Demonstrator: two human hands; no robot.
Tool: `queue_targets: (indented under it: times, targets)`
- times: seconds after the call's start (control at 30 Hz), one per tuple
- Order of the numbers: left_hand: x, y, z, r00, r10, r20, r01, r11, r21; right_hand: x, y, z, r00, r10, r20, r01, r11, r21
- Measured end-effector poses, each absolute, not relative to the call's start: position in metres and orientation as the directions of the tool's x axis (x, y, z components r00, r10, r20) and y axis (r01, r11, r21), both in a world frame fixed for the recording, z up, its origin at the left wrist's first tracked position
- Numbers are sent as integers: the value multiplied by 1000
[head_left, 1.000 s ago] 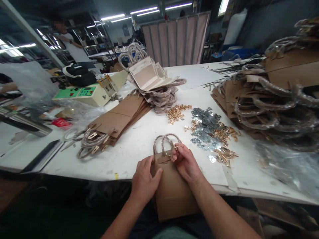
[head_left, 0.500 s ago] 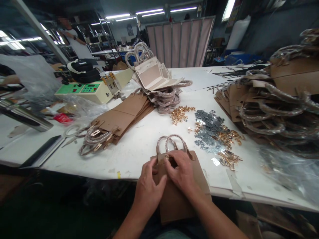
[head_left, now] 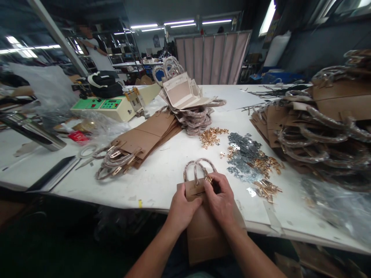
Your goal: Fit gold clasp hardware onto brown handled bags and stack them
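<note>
A tan handbag panel [head_left: 207, 237] with wrapped loop handles [head_left: 189, 170] lies over the front table edge, its lower part toward my body. My left hand [head_left: 183, 208] grips its upper left side, thumb on the front face and fingers behind. At the upper right, my right hand [head_left: 220, 197] is closed on a small gold metal fitting [head_left: 208, 179] beside a handle base. Part of that fitting is hidden by the fingers. Between the two thumbs a short dark slit shows in the panel.
Gold fittings [head_left: 211, 137] and grey metal plates [head_left: 245, 150] lie in heaps beyond my right hand. Stacked tan bag panels [head_left: 145, 135] are at left, with a taller pile [head_left: 333, 100] at right. Scissors [head_left: 87, 152] and a green-topped machine [head_left: 107, 108] stand farther left. A person [head_left: 97, 50] is in the background.
My right hand has shifted slightly right along the panel's top, with the gold fitting now at its fingertips. My left hand has closed onto the panel's left side. The view has tilted up slightly.
</note>
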State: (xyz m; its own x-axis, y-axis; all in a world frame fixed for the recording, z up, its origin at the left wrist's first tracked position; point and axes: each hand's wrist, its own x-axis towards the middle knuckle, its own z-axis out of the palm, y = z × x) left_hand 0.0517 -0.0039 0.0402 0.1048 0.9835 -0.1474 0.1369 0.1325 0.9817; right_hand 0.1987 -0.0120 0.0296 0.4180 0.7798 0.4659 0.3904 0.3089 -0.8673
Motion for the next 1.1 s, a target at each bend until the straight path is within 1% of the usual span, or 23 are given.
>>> queue_targets:
  times: [0.07,0.1,0.13,0.17,0.2,0.23,0.27,0.3,0.37,0.43,0.47,0.53,0.6,0.67,0.73,0.8,0.87,0.93,1.03,1.1]
  targets:
    - [58,0,39,47,993,-109,214,97,972,200,-11,28,441,796,414,347,274,-897]
    - [61,1,39,23,995,-96,249,87,965,202,-11,29,465,815,345,281,234,-931]
    - [63,2,38,6,996,-84,275,80,958,203,-10,31,499,829,252,170,191,-967]
    - [65,3,38,-2,997,-77,288,74,955,204,-9,34,529,837,143,12,160,-987]
    - [67,3,38,-4,997,-72,290,70,955,204,-9,39,531,846,34,-174,148,-974]
    - [68,3,38,1,997,-71,281,68,957,203,-10,45,505,861,-54,-357,152,-922]
    - [69,3,38,7,997,-73,268,68,961,200,-11,53,459,882,-107,-509,162,-845]
    - [70,3,38,7,997,-76,257,71,964,196,-13,61,397,909,-128,-621,164,-767]
    - [71,4,37,3,998,-55,241,53,969,184,-19,77,244,964,-109,-739,112,-665]
    - [71,5,35,10,1000,-5,205,3,979,175,-25,89,113,991,-67,-764,44,-644]
    - [70,6,35,19,1000,10,178,-13,984,174,-27,93,71,997,-43,-747,24,-665]
    - [69,7,36,53,998,-31,84,26,996,182,-31,96,81,997,-7,-627,45,-778]
    - [69,7,40,117,980,-161,-81,171,982,203,-32,92,194,981,15,-391,91,-916]
    - [69,6,44,241,933,-266,-274,328,904,231,-32,83,287,956,58,-84,86,-993]
    - [70,5,48,354,886,-299,-405,434,805,256,-33,72,278,951,135,199,80,-977]
    - [70,5,49,404,863,-304,-472,481,739,273,-32,64,181,960,212,406,124,-905]
    - [69,6,48,423,848,-319,-511,513,689,280,-30,59,78,964,255,510,181,-841]
    - [67,8,46,447,824,-347,-527,556,642,280,-27,58,6,966,259,553,212,-805]
    - [63,10,43,496,783,-374,-529,614,585,277,-22,62,-34,973,228,577,205,-791]
    - [61,11,42,517,769,-377,-531,633,563,275,-19,65,-23,983,181,574,161,-803]
